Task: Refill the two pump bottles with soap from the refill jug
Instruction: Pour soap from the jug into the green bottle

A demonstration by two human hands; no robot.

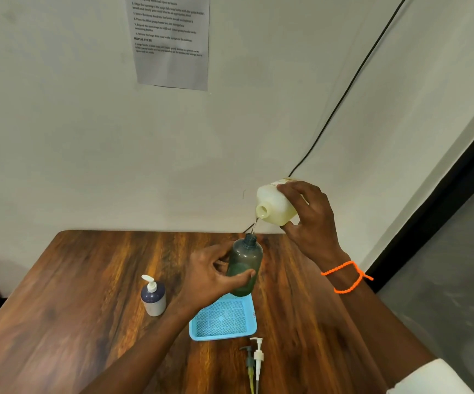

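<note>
Above wooden table (pixel 88 294), left hand (pixel 207 275) grips green bottle (pixel 244 265); right hand (pixel 312 220) grips tilted jug (pixel 275 207).

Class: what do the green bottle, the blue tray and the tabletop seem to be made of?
Green bottle: tinted see-through plastic, liquid level visible inside. Blue tray: likely moulded plastic, matte, fine mesh floor. Tabletop: wood or wood-look laminate, streaked grain, slight sheen.

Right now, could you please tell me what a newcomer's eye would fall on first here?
First, the pour at centre: the right hand tilts a white jug over a green bottle gripped by the left hand. Next, the blue tray just below, with two pump heads lying in front of it.
</note>
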